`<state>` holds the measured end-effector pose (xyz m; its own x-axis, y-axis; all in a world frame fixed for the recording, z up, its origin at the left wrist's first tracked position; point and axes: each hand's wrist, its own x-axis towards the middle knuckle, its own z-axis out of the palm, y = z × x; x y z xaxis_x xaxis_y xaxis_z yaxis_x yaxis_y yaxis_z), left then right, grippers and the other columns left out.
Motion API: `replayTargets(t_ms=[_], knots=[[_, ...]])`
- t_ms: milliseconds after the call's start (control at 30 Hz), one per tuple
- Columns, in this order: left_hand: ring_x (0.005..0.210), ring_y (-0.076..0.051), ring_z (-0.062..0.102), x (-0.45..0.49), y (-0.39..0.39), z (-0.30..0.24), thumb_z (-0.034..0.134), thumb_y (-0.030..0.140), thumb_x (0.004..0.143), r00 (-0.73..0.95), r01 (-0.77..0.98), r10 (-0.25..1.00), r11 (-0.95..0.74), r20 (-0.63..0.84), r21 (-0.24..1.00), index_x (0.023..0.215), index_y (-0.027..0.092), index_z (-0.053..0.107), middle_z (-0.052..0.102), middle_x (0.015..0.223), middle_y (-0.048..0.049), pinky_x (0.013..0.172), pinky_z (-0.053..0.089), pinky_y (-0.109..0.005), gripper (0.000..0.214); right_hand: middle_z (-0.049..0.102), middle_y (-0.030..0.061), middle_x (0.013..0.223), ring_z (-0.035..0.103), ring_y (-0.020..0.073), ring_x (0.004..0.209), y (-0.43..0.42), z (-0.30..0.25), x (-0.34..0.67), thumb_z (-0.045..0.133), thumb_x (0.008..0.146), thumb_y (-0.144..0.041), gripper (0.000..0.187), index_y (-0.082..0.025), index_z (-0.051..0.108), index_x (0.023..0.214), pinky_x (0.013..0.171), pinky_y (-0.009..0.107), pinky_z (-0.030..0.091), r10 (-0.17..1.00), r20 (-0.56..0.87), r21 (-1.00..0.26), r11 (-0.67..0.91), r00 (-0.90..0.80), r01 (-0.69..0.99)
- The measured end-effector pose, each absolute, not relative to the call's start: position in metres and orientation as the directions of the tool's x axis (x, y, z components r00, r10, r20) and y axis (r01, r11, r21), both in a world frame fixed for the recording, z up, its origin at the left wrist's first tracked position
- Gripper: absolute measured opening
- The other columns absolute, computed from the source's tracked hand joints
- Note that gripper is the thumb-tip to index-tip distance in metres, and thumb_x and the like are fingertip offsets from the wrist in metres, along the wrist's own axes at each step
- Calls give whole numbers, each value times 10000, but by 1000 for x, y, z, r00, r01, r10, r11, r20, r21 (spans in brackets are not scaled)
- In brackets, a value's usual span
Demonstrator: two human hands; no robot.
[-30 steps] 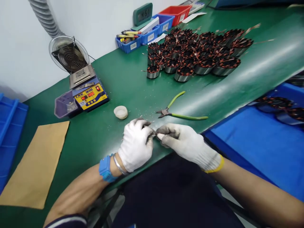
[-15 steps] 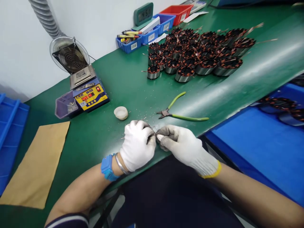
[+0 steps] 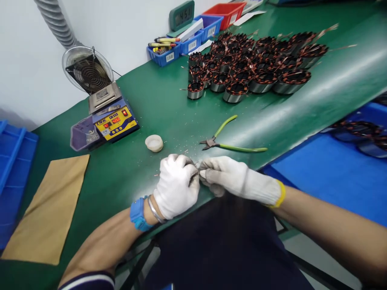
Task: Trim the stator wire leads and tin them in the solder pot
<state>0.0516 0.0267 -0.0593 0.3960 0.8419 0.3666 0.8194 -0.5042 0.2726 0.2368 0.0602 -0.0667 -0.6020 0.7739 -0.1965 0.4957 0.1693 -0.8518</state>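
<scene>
My left hand and my right hand, both in white knit gloves, meet fingertip to fingertip at the near edge of the green bench mat. Both are closed in a pinch on a small piece between them, mostly hidden by the fingers; thin wire ends seem to stick out. Green-handled cutters lie just beyond my right hand. A small white pot sits beyond my left hand.
Several copper-wound stators stand grouped at the back right. A solder pot unit with a yellow panel and a fan stand at the back left. Brown paper lies left. Blue bins line the wall; a blue tray sits right.
My right forearm has swung up and flatter, and my right hand has turned slightly. Both hands stay pinched together at the same spot on the mat's edge.
</scene>
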Motion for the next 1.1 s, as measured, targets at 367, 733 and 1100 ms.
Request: replayTargets(t_ms=[367, 733, 1100], knots=[[955, -258, 536, 51, 29, -58, 549, 224, 896, 403, 833, 862, -484, 306, 267, 822, 212, 640, 662, 977, -58, 804, 424, -429, 118, 670, 55, 705, 604, 181, 597, 62, -69, 246, 468, 920, -254, 199, -191, 629, 820, 562, 288, 435, 761, 27, -648, 507, -648, 568], [962, -266, 540, 53, 26, -61, 548, 223, 896, 397, 834, 861, -483, 317, 268, 839, 206, 650, 671, 976, -60, 802, 419, -434, 118, 658, 62, 721, 609, 196, 640, 53, -59, 240, 487, 870, -369, 211, -217, 589, 766, 588, 302, 437, 857, -31, -694, 352, -514, 628], [947, -264, 534, 54, 25, -61, 557, 219, 894, 386, 850, 873, -462, 297, 254, 812, 210, 647, 663, 961, -61, 795, 420, -430, 122, 726, 116, 827, 624, 215, 676, 57, -71, 252, 451, 919, -192, 272, -172, 710, 1002, 612, 327, 398, 607, 264, -214, 795, -750, 568]])
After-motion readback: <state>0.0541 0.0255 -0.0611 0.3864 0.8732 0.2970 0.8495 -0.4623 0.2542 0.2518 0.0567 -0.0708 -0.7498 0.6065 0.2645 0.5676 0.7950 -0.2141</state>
